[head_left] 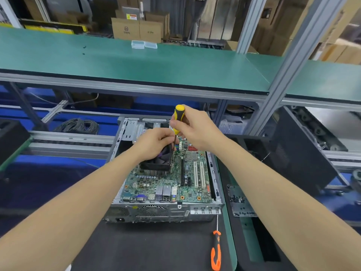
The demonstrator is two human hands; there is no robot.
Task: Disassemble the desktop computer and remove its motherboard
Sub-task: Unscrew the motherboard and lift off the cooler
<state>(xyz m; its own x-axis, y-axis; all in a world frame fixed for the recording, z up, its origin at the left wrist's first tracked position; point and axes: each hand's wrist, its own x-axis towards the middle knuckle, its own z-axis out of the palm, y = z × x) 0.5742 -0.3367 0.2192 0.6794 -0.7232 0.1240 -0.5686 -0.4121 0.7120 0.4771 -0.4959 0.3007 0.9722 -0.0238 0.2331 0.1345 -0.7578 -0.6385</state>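
Observation:
An open desktop case (125,133) lies on a black mat with its green motherboard (187,184) exposed inside. A black CPU cooler fan (156,163) sits on the board's far left part. My right hand (195,130) grips the yellow-and-black screwdriver (178,114) upright, its tip down at the fan's right edge. My left hand (154,141) rests over the fan, and its fingers pinch the screwdriver's thin shaft near the tip.
An orange-handled screwdriver (215,251) lies on the black mat (146,251) by the case's front right corner. A small tray of screws (240,202) sits to the right. A removed black case panel (298,153) stands at right. A green shelf (136,63) runs overhead with clear plastic boxes (143,45).

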